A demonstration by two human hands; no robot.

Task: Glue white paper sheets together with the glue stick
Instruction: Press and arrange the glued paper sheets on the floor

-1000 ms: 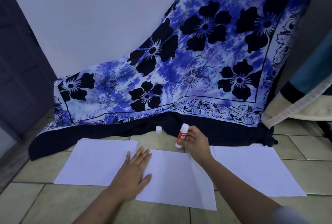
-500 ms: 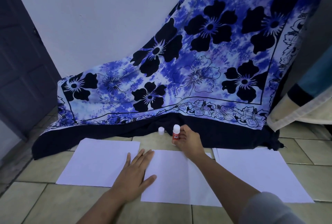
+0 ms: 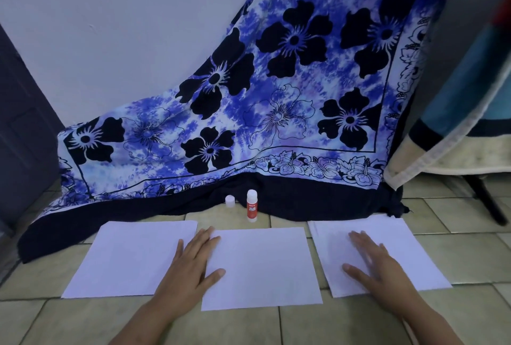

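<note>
Glue stick (image 3: 252,204): out of the right fingers (image 3: 359,239) now; held a second ago, since stood upright on the floor tiles (image 3: 470,234) just past the far edge of the middle sheet (image 3: 262,267), cap (image 3: 230,201) just beside it, so probably left open. Right hand (image 3: 378,270) dropped flat onto the right sheet (image 3: 401,242), fingers straight and spread, gripping nothing; a bit blurry, so maybe mid-move. Left hand (image 3: 190,264) same as before; fingers straight, close together, lying across where the left sheet (image 3: 130,256) nears the middle one, thumb on the middle one. Reads like the gluing pass is done; guessing the right sheet gets slid over next. Can't make out any glue sheen though. Blue flowery cloth (image 3: 276,96) draped behind.
</note>
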